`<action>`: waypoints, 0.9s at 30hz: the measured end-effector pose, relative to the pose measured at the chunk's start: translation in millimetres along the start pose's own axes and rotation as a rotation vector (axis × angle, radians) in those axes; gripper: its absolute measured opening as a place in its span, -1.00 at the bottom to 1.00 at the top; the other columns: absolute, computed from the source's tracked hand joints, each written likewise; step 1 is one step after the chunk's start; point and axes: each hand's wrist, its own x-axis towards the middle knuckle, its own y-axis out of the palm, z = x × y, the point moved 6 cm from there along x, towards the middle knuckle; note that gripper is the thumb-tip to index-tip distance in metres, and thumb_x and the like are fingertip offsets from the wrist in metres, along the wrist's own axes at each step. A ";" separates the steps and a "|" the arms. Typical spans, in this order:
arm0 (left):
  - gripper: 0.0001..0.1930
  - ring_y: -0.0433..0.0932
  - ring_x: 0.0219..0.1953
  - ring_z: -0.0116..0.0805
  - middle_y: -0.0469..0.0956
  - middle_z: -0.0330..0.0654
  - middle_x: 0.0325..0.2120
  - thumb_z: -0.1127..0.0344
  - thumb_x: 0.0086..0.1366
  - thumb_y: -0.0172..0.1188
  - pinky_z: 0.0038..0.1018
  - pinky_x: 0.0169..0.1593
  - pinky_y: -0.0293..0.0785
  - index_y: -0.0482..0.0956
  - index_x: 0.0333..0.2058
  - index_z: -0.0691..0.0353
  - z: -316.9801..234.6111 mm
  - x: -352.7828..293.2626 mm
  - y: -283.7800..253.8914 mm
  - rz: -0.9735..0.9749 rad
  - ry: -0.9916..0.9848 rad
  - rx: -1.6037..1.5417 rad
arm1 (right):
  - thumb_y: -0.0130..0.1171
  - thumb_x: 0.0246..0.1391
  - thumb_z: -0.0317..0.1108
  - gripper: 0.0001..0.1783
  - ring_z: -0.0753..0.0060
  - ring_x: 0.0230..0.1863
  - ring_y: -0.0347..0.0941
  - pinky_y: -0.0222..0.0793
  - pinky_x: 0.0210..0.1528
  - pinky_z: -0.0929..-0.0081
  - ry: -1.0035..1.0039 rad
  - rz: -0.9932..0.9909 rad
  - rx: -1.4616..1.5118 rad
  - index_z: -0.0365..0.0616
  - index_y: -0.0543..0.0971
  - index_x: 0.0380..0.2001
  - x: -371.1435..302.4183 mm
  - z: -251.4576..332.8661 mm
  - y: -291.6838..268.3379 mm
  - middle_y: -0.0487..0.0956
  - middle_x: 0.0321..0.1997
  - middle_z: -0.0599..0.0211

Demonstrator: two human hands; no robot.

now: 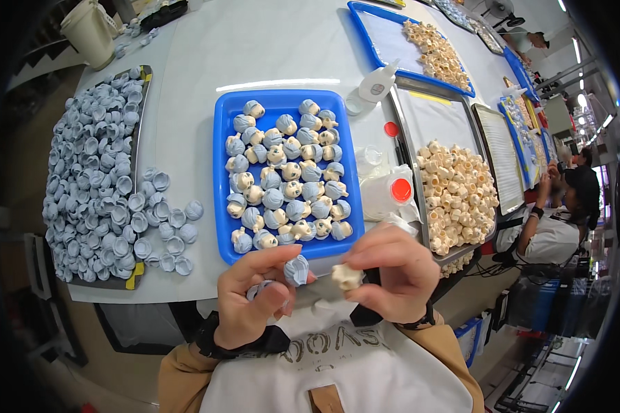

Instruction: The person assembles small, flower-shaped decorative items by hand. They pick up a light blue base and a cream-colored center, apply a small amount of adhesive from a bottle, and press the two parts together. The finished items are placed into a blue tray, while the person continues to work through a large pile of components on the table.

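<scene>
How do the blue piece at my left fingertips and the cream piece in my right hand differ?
The blue piece is greyish blue; the cream piece is pale beige. The blue piece is rounded and grooved, the cream piece knobbly. The blue piece is in your left hand, the cream piece pinched in your right hand. Both are small and near the blue tray.

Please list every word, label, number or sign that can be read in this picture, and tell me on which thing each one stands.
White garment: large dark lettering across the front, upside down and partly covered; no full word reads surely.
White squeeze bottle: round label, too small to read.
Background at right: any print is too small or blurred.
So nothing can be quoted.
</scene>
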 end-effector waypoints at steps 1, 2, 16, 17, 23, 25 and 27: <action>-0.54 0.40 -0.57 -0.59 0.54 -0.05 -0.34 0.28 0.20 0.21 -0.67 -0.53 0.32 0.35 0.01 0.37 0.7 -1.2 -1.5 0.009 0.016 0.009 | 0.37 -0.26 -0.54 -0.63 0.33 -0.30 0.48 0.38 -0.23 0.48 -0.004 0.028 0.005 -0.26 0.54 -0.27 2.6 -0.6 4.8 0.56 -0.30 0.18; -0.55 0.40 -0.58 -0.60 0.54 -0.05 -0.34 0.29 0.20 0.20 -0.67 -0.54 0.32 0.35 0.01 0.37 3.0 -2.0 -4.7 0.018 0.031 0.019 | 0.37 -0.25 -0.53 -0.63 0.33 -0.31 0.48 0.37 -0.25 0.48 -0.008 0.056 0.009 -0.26 0.54 -0.27 4.5 -1.1 9.0 0.56 -0.30 0.19; -0.67 0.52 -0.31 -0.47 0.55 -0.10 -0.31 0.49 0.07 0.27 -0.57 -0.22 0.43 0.50 -0.15 0.41 -10.8 -4.3 -1.4 -0.057 0.130 0.452 | 0.40 -0.26 -0.37 -0.58 0.37 -0.40 0.46 0.35 -0.37 0.52 0.025 0.216 -0.206 -0.22 0.58 -0.23 10.0 -5.7 17.2 0.54 -0.41 0.26; -0.68 0.52 -0.31 -0.47 0.56 -0.09 -0.31 0.50 0.06 0.28 -0.57 -0.21 0.43 0.51 -0.17 0.42 -15.0 -2.6 0.9 -0.037 0.195 0.486 | 0.39 -0.26 -0.37 -0.57 0.37 -0.40 0.46 0.34 -0.37 0.52 0.009 0.220 -0.212 -0.21 0.58 -0.21 9.1 -5.5 17.8 0.53 -0.41 0.26; -0.71 0.54 -0.33 -0.46 0.57 -0.05 -0.38 0.51 0.01 0.33 -0.58 -0.26 0.44 0.53 -0.26 0.43 -16.1 -6.8 -2.1 -0.092 0.267 0.486 | 0.45 -0.36 -0.29 -0.41 0.37 -0.40 0.42 0.31 -0.40 0.53 -0.079 0.127 -0.344 -0.26 0.55 -0.15 3.2 3.0 31.0 0.51 -0.32 0.25; -0.72 0.55 -0.35 -0.45 0.58 -0.06 -0.41 0.50 0.00 0.34 -0.58 -0.28 0.44 0.54 -0.28 0.44 -14.4 -7.2 -4.1 -0.104 0.272 0.470 | 0.39 -0.30 -0.31 -0.46 0.29 -0.45 0.38 0.28 -0.44 0.46 -0.126 0.103 -0.354 -0.31 0.52 -0.17 0.8 -1.0 34.5 0.50 -0.36 0.21; -0.72 0.55 -0.37 -0.45 0.58 -0.06 -0.44 0.50 -0.01 0.35 -0.59 -0.29 0.44 0.54 -0.29 0.44 -13.9 -7.2 -7.1 -0.121 0.286 0.503 | 0.39 -0.31 -0.31 -0.46 0.29 -0.45 0.38 0.28 -0.45 0.46 -0.147 0.084 -0.391 -0.31 0.52 -0.18 -0.4 -0.9 36.3 0.50 -0.36 0.21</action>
